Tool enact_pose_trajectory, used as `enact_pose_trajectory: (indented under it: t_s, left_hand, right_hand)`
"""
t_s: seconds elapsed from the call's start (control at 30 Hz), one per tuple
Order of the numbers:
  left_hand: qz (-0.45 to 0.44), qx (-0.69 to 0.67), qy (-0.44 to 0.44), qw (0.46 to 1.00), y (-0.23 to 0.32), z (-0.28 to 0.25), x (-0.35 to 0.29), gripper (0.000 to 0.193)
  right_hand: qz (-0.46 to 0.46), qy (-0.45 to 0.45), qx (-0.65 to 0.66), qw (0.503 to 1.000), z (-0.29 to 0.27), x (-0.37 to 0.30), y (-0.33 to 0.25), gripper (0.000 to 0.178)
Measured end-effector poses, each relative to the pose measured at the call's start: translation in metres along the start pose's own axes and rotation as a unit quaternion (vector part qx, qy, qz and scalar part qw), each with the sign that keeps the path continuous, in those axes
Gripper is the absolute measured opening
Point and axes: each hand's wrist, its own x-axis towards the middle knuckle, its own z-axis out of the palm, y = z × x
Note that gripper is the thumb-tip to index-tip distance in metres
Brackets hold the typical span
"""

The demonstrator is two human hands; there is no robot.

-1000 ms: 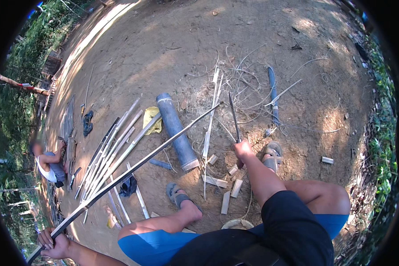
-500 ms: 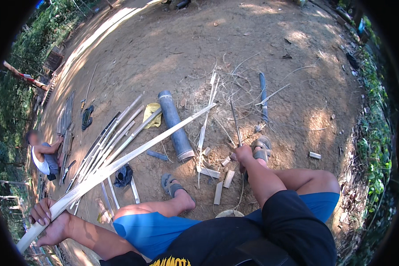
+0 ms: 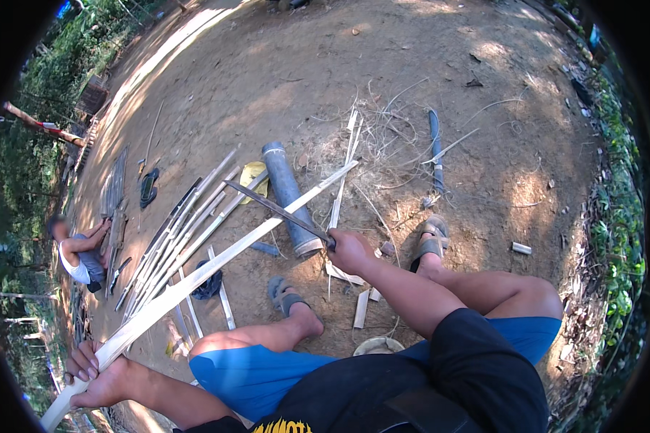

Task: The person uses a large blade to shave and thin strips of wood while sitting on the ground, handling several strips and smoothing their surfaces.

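Knife: Swung leftward since half a second ago, its blade turned from pointing away up the ground to slanting across the pale strip; whether the two touch cannot be told.
Right hand: Closed in a fist around the knife's handle, brought inward in front of the body, with the blade aimed forward and to the left.
Right arm: Reaches from a black sleeve, the forearm angled forward and leftward above the space between the knees.
Left hand: Wrapped around the pale strip close to its near end, fingers curled over the outer side.
Left arm: Stretched low and wide, outside the left knee, toward the ground's left edge.
Pale strip: Held aslant from the left hand toward the middle of the ground, passing above a grey-blue tube.
Slats: Lie bundled on the ground left of the tube, a yellow sheet just beside them.
Fibres: Tangled on the ground beyond the knife hand, a slim dark tube near their right side.
Offcuts: Scattered between the sandaled feet.
Co-worker: Sits low near the ground's left edge, arms extended.
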Motion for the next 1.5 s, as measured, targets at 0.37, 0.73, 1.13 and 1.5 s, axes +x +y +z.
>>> enact_pose_trajectory:
  t_s: [0.37, 0.73, 1.13, 1.5]
  left_hand:
    - [-0.017, 0.016, -0.042, 0.999, 0.004, 0.009, 0.014, 0.069]
    - [-0.03, 0.05, -0.024, 0.998, -0.011, 0.0, 0.044, 0.068]
    - [-0.03, 0.158, 0.054, 0.986, -0.011, -0.029, 0.078, 0.069]
    - [-0.038, 0.257, 0.105, 0.96, -0.033, -0.038, 0.115, 0.069]
  right_hand:
    - [0.154, 0.013, -0.052, 0.987, -0.001, 0.061, 0.114, 0.027]
    - [0.193, 0.034, -0.018, 0.98, 0.011, 0.109, 0.161, 0.027]
    - [0.011, 0.055, -0.005, 0.998, 0.02, 0.095, 0.117, 0.015]
    - [0.142, -0.021, -0.055, 0.988, -0.035, 0.135, 0.157, 0.025]
